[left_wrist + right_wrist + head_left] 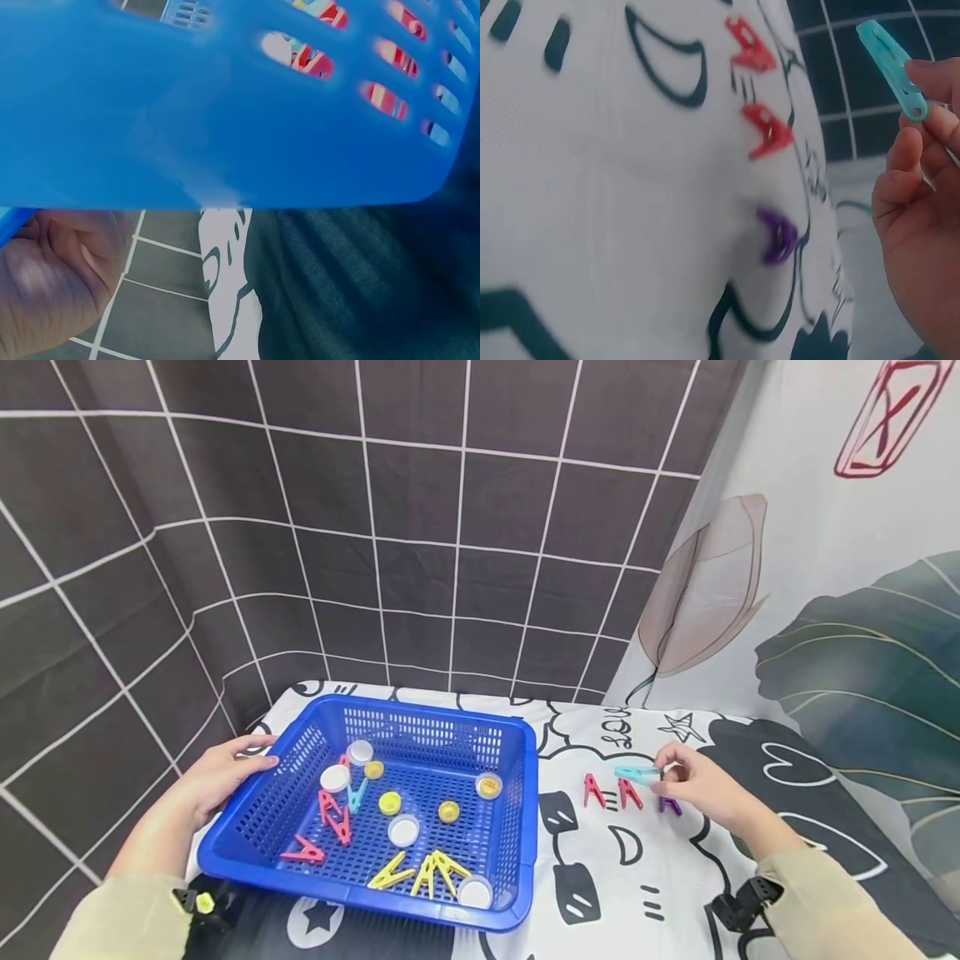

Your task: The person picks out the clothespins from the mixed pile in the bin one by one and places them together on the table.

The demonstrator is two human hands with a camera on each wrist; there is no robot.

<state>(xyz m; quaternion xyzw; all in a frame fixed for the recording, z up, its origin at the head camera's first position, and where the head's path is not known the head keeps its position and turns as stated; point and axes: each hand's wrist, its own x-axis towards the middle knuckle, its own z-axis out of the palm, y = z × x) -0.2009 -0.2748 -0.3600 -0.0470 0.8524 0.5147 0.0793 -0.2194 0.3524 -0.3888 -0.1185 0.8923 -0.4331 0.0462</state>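
Observation:
My right hand (693,781) pinches a turquoise clothespin (889,66) between thumb and fingers, raised above the cloth. Under and beside it lie two red clothespins (592,790) and a purple clothespin (671,805), which the hand partly covers in the head view. My left hand (225,772) grips the left rim of a blue plastic basket (528,810). Inside the basket are several red clothespins (303,850), several yellow clothespins (390,871), a turquoise clothespin (356,795), and white and yellow bottle caps (403,831).
A white cloth (622,893) printed with black drawings covers the table. Behind it hangs a dark curtain (420,568) with a white grid. At the right is a pale curtain (810,543) with leaf prints. Dark fabric (360,285) shows beneath the basket's edge.

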